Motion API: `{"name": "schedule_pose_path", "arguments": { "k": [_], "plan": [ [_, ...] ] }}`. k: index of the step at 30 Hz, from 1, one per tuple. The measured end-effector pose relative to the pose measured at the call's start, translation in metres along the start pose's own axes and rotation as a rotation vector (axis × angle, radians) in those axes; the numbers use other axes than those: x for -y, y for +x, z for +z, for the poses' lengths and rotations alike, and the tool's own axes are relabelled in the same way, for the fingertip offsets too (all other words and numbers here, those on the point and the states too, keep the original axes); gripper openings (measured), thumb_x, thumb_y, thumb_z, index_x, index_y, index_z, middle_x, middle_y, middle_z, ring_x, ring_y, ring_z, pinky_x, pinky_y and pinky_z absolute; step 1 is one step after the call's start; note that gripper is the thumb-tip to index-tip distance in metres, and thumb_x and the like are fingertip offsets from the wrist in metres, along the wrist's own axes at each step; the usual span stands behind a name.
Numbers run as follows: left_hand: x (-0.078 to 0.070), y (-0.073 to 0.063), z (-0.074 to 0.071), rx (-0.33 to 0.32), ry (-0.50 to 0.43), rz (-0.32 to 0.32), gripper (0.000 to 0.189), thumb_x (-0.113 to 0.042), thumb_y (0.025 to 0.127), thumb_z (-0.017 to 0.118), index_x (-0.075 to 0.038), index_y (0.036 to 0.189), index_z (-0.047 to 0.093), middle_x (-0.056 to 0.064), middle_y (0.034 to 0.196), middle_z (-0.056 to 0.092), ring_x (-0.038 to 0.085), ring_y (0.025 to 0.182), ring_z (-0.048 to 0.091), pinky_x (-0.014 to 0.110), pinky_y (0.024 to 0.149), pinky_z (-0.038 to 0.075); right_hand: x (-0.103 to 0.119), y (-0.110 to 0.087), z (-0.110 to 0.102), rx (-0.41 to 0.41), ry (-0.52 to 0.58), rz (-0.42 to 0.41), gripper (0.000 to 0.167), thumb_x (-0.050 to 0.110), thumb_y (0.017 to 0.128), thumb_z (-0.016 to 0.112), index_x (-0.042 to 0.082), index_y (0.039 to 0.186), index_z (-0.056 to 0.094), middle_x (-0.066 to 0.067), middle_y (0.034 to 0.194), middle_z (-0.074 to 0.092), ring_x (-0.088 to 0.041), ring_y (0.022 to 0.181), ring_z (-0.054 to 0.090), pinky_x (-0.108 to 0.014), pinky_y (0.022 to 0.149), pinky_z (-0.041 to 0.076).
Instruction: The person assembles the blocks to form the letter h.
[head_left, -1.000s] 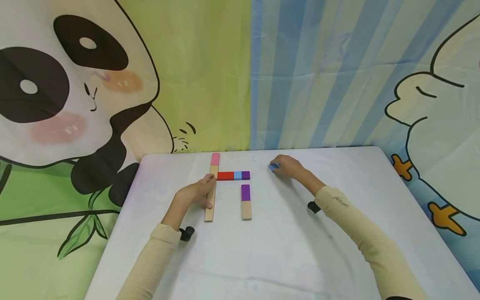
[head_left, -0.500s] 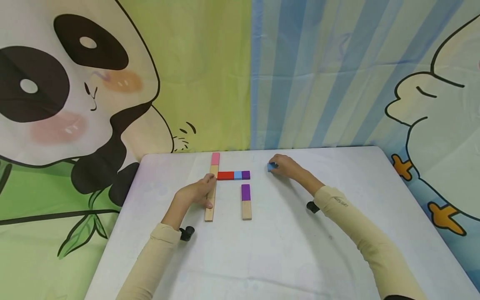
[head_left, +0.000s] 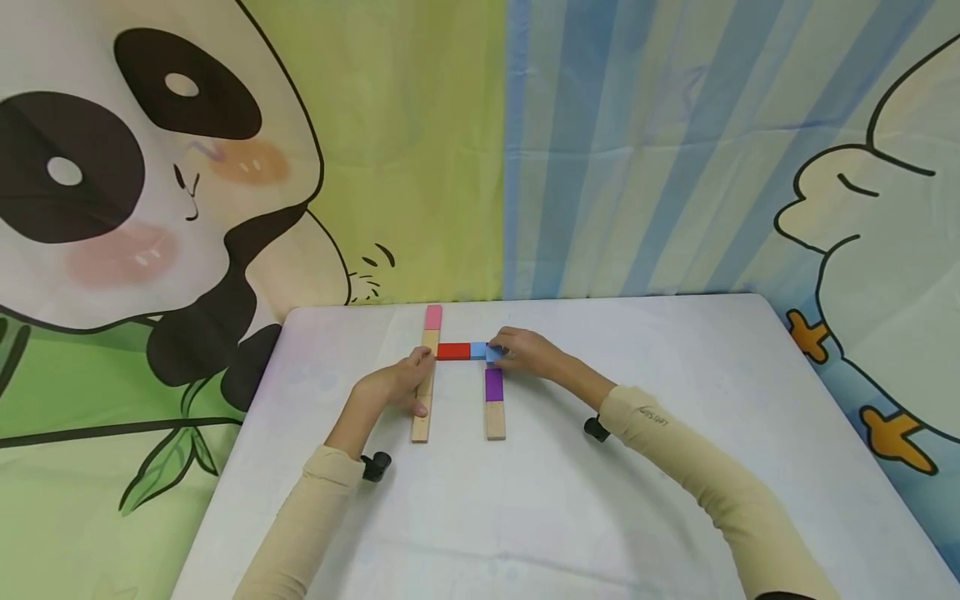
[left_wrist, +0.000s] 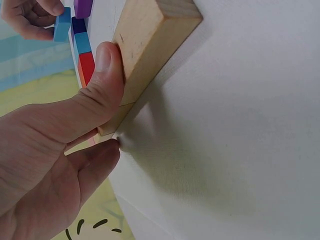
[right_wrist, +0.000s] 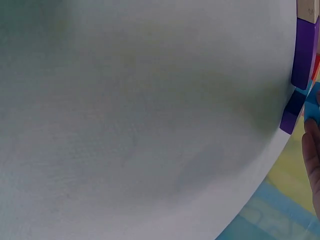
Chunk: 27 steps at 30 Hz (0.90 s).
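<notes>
My right hand [head_left: 528, 352] pinches a small light-blue block [head_left: 492, 354] above the right end of a crosswise row. That row has a red block [head_left: 453, 352], another light-blue block [head_left: 477, 351] and a small purple block [right_wrist: 292, 112], which the held block hides in the head view. At the left, my left hand [head_left: 393, 383] rests against a column of plain wooden blocks [head_left: 422, 427], its thumb lying on the wood. A pink block [head_left: 433, 317] tops this column. Below the row's right end lies a longer purple block [head_left: 493, 385] with a plain wooden block [head_left: 495, 421] under it.
The blocks lie on a white table [head_left: 480, 508] near its far edge. Behind it hangs a printed curtain [head_left: 420, 150] with a panda and blue stripes. A small black wrist camera [head_left: 596, 430] sits by the right sleeve.
My right hand has carried the light-blue block leftward, from right of the row to over its purple end. The left hand stays at the wooden column.
</notes>
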<state>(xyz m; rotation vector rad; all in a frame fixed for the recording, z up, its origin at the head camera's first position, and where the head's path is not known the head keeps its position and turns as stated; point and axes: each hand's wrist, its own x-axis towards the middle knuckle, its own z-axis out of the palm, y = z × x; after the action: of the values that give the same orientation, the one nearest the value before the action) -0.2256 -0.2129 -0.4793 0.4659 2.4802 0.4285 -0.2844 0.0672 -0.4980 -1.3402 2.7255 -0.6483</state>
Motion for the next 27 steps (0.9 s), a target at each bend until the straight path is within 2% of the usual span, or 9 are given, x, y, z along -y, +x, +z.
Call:
{"name": "schedule_pose_path", "arguments": {
  "k": [5,13,21,27],
  "plan": [
    [-0.0011,0.0003,0.0001,0.002,0.002,-0.015,0.105,-0.028,0.079,0.078,-0.005,0.156,0.010,0.013,0.162,0.004,0.034,0.149,0.020,0.053,0.118,0.027,0.0038,0.0011,0.0035,0.001,-0.032,-0.018,0.031,0.015,0.087,0.073,0.000,0.114,0.068,-0.009,0.106,0.067,-0.016,0.091,0.065,-0.027,0.084,0.056],
    [-0.0019,-0.0010,0.0002,-0.004,0.011,-0.003,0.104,-0.027,0.079,0.079,-0.003,0.155,0.012,0.014,0.161,0.007,0.034,0.147,0.024,0.052,0.117,0.029,0.0045,-0.0005,0.0065,0.029,-0.047,-0.024,0.030,0.015,0.086,0.073,0.000,0.112,0.068,-0.010,0.105,0.067,-0.018,0.093,0.066,-0.029,0.085,0.056],
    [-0.0023,-0.0005,0.0007,-0.004,0.011,-0.013,0.105,-0.027,0.078,0.079,-0.003,0.155,0.011,0.014,0.162,0.006,0.034,0.148,0.022,0.052,0.117,0.028,0.0059,-0.0009,0.0077,0.055,-0.029,-0.011,0.029,0.016,0.086,0.073,0.001,0.110,0.068,-0.008,0.102,0.067,-0.016,0.090,0.065,-0.028,0.083,0.055],
    [-0.0023,-0.0007,0.0006,-0.005,-0.001,-0.010,0.105,-0.026,0.079,0.079,-0.003,0.155,0.011,0.014,0.162,0.005,0.035,0.148,0.020,0.053,0.117,0.027,0.0068,-0.0021,0.0071,0.042,0.004,-0.028,0.027,0.013,0.086,0.073,-0.002,0.109,0.068,-0.011,0.101,0.065,-0.018,0.087,0.065,-0.027,0.079,0.055]
  ]
}}
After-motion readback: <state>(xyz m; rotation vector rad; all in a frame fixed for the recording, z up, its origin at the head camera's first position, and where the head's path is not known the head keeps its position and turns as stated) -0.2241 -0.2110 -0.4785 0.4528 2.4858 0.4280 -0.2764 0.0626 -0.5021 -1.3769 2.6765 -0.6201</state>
